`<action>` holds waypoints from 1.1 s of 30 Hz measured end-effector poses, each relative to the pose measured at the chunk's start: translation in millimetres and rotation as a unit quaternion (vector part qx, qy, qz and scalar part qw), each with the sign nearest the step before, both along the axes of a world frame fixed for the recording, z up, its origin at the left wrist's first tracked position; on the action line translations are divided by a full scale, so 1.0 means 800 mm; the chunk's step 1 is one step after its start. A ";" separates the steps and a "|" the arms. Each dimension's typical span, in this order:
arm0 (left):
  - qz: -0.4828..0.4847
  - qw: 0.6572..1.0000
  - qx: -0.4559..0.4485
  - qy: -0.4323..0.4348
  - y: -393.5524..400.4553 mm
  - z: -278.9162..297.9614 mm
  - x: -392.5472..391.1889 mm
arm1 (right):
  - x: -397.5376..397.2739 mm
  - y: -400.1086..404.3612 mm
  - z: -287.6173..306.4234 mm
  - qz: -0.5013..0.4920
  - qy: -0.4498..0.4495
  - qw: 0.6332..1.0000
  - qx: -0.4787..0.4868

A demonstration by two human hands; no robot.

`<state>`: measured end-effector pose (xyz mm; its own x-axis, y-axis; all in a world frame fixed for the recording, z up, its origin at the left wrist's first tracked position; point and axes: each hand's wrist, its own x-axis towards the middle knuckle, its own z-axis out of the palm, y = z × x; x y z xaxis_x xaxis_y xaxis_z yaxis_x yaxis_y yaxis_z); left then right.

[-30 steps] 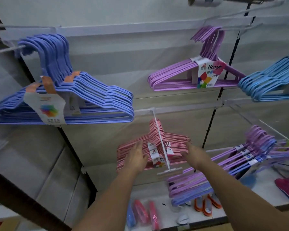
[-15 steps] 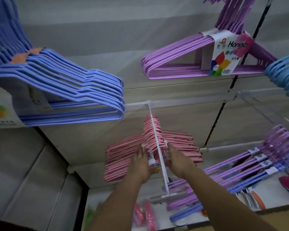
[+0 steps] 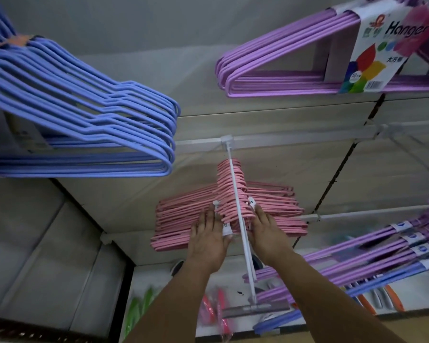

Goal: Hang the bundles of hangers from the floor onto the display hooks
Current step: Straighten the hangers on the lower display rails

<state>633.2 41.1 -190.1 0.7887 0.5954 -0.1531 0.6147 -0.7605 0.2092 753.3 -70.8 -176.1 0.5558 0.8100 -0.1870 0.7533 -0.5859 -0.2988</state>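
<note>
Seating pink hanger bundle [image 3: 233, 209] on white display hook [image 3: 238, 209]; left hand [image 3: 209, 240] and right hand [image 3: 268, 233] flank hook, fingers on bundle, grip unclear; push hooks evenly toward rail.

The bundle of pink coated-wire hangers [image 3: 270, 214] hangs on a white metal display hook [image 3: 238, 206] and bears small white label bands. Up left hangs a bundle of periwinkle-blue coated-wire hangers [image 3: 97, 125] with an orange band near its necks. Up right, a bundle of lilac coated-wire hangers [image 3: 282, 60] wears a white card label [image 3: 379, 45] printed with red, yellow, green and blue leaf shapes and a pink blotch. The wall panels [image 3: 258, 115] look pale grey. The blurred packets on the lower shelf [image 3: 216, 310] seem pink and green.
</note>
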 end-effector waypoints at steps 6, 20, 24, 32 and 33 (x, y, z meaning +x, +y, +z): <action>0.013 1.000 -0.005 -0.003 -0.007 0.007 -0.004 | -0.007 -0.003 0.005 -0.009 0.022 1.000 0.007; 0.197 0.973 0.047 -0.108 -0.129 0.002 -0.039 | 0.012 -0.142 0.015 -0.010 0.010 0.999 -0.037; 0.189 0.978 -0.026 -0.090 -0.201 0.016 -0.035 | 0.041 -0.218 0.021 -0.019 0.002 0.999 -0.038; 0.109 0.991 -0.062 -0.054 -0.322 0.032 0.051 | 0.110 -0.370 0.043 -0.081 -0.029 0.996 0.010; 0.088 0.992 -0.072 -0.055 -0.334 0.037 0.066 | 0.121 -0.388 0.041 -0.099 -0.037 0.994 0.021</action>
<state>686.2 -226.4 -160.2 0.6914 0.7035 -0.1645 0.7024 -0.6012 0.3811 850.2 -381.3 -143.0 0.7164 0.6892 -0.1086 0.6449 -0.7135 -0.2739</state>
